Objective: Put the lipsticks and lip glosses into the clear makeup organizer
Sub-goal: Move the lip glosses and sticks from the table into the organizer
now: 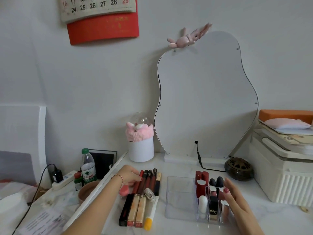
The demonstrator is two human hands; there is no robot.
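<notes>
A clear makeup organizer (179,197) stands on the white tabletop (271,216). Its small right-hand slots hold upright lipsticks: two red tubes (201,180), two dark-capped ones (216,183), a white tube (202,206) and a black-and-gold one (213,207). The right hand (237,199) rests its straight fingers against the organizer's right side. The left hand (130,175) pinches a red lip gloss (138,181) at the edge of a row of lip glosses (149,182) lying just right of its fingers.

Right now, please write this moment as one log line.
left hand: touching red tube | right hand: open against organizer | several tubes loose
</notes>
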